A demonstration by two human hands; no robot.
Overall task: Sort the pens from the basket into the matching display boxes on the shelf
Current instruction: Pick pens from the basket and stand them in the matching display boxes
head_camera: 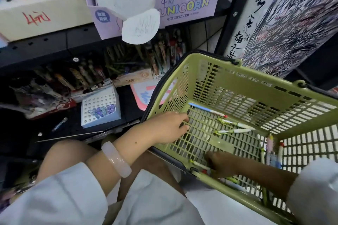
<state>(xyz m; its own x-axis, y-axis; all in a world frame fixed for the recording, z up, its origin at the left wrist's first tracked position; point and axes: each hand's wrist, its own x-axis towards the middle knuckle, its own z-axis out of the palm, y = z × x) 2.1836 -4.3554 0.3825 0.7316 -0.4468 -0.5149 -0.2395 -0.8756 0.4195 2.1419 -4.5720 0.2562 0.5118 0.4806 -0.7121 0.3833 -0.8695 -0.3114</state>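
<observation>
I saw soft, even light on the green slotted plastic basket [237, 86], a dim lower black shelf [45, 129], wide-angle bending at the edges, and slight blur throughout.

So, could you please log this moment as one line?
left hand grips basket rim | right hand on pens at near wall | sorting unfinished
</observation>
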